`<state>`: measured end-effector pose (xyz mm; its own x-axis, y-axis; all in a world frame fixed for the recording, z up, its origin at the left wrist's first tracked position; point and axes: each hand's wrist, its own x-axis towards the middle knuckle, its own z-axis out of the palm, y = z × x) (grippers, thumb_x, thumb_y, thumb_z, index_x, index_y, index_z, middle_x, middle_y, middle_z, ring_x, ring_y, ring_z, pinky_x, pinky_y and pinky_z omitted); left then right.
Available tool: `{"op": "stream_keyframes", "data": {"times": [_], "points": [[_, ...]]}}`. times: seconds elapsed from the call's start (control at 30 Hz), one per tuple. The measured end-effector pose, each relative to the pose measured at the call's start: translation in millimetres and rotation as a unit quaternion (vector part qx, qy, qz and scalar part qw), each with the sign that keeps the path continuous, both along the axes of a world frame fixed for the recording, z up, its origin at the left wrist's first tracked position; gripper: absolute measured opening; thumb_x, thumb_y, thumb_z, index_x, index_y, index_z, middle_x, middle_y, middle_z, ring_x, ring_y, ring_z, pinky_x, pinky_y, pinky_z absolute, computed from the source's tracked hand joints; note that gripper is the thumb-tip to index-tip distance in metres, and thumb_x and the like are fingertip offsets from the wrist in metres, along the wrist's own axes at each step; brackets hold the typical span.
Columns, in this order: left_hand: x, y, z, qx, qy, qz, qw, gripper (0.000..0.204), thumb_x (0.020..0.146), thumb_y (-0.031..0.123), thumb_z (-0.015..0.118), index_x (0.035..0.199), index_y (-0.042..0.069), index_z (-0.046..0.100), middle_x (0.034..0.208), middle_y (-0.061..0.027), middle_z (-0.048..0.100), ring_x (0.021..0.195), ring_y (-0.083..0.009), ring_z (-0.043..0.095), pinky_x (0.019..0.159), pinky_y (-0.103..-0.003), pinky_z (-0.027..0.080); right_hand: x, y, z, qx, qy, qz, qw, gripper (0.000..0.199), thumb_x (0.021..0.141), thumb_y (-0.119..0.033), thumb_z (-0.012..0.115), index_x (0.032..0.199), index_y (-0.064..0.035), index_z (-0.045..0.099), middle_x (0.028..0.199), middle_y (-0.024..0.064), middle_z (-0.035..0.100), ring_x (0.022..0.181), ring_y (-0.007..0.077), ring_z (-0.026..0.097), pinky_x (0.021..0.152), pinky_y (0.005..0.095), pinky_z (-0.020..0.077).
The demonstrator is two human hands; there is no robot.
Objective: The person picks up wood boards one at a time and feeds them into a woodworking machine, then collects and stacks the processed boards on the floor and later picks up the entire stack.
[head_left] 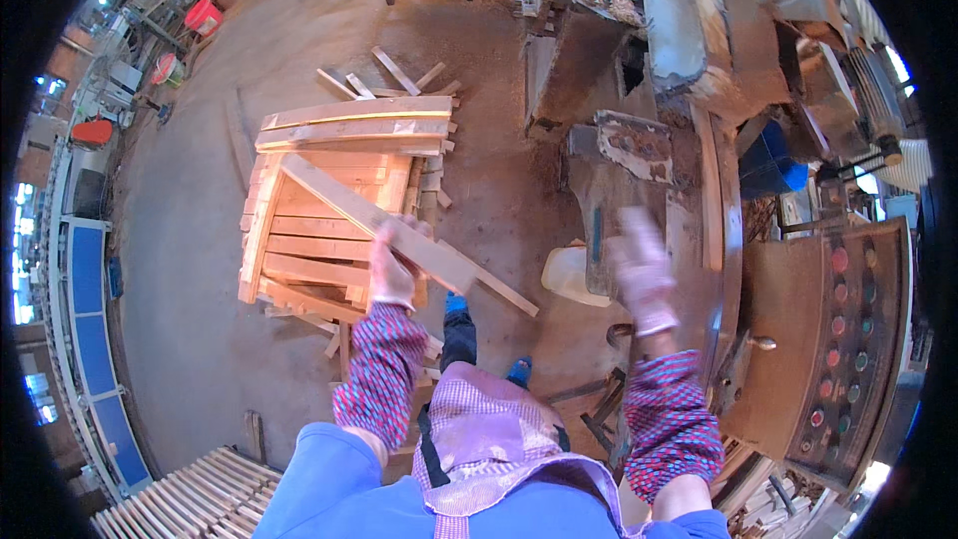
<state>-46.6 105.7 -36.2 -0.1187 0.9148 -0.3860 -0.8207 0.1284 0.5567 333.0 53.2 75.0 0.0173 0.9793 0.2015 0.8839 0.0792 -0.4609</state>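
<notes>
**Left hand point(392, 265) grips a long board point(344, 196)**

The left fingers are closed around the flat board. It slants over the wood pile point(314, 228), one end toward the pile's far left corner, the other poking past its right edge. The right hand point(644, 269) is blurry by the big brown machine point(621, 185). Its fingers look straight and empty; I can't tell if they touch the machine.

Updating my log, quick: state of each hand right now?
Left hand: closed on a wooden board.
Right hand: open, blurred, seemingly empty.
</notes>
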Motion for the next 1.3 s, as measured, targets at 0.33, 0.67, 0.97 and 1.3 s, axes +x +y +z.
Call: {"op": "stream_keyframes", "data": {"times": [0.33, 0.67, 0.97, 1.3], "points": [[207.4, -188.2, 72.6, -0.037, 0.094, -0.079, 0.992, 0.03, 0.1, 0.028, 0.058, 0.121, 0.009, 0.048, 0.097, -0.0073, 0.061, 0.083, -0.021, 0.063, 0.073, -0.038, 0.058, -51.2, -198.0, 47.4, -0.178, 0.216, 0.098, 0.955, 0.071, 0.084, -0.022, 0.071, 0.145, -0.0016, 0.041, 0.148, 0.0259, 0.042, 0.13, 0.0374, 0.051, 0.105, 0.0389, 0.0454], [285.6, -207.3, 73.9, -0.036, 0.043, -0.265, 0.963, 0.034, 0.101, 0.03, 0.055, 0.124, 0.008, 0.045, 0.101, -0.0104, 0.061, 0.08, -0.0182, 0.062, 0.065, -0.037, 0.06, 63.2, -337.3, -3.4, -0.063, -0.15, -0.191, 0.968, 0.065, 0.088, -0.021, 0.066, 0.144, -0.0004, 0.041, 0.142, 0.0294, 0.046, 0.132, 0.0442, 0.046, 0.111, 0.049, 0.0387], [271.0, -186.7, 74.7, 0.013, -0.024, -0.231, 0.973, 0.034, 0.103, 0.032, 0.048, 0.127, 0.008, 0.045, 0.108, -0.0115, 0.059, 0.08, -0.0216, 0.061, 0.07, -0.041, 0.06, 159.9, -54.5, -27.3, 0.107, -0.182, -0.184, 0.96, 0.057, 0.094, -0.025, 0.055, 0.145, -0.0037, 0.041, 0.142, 0.0215, 0.049, 0.123, 0.0411, 0.053, 0.103, 0.0449, 0.0459], [258.5, -157.2, 54.5, 0.275, 0.265, -0.335, 0.861, 0.057, 0.104, 0.02, 0.05, 0.155, 0.009, 0.027, 0.149, -0.0095, 0.039, 0.133, -0.0189, 0.042, 0.111, -0.031, 0.037, 13.0, -233.7, 35.9, -0.131, 0.139, -0.098, 0.977, 0.068, 0.084, -0.015, 0.068, 0.145, 0.0017, 0.04, 0.143, 0.0292, 0.046, 0.134, 0.0422, 0.045, 0.112, 0.0418, 0.038]]}}
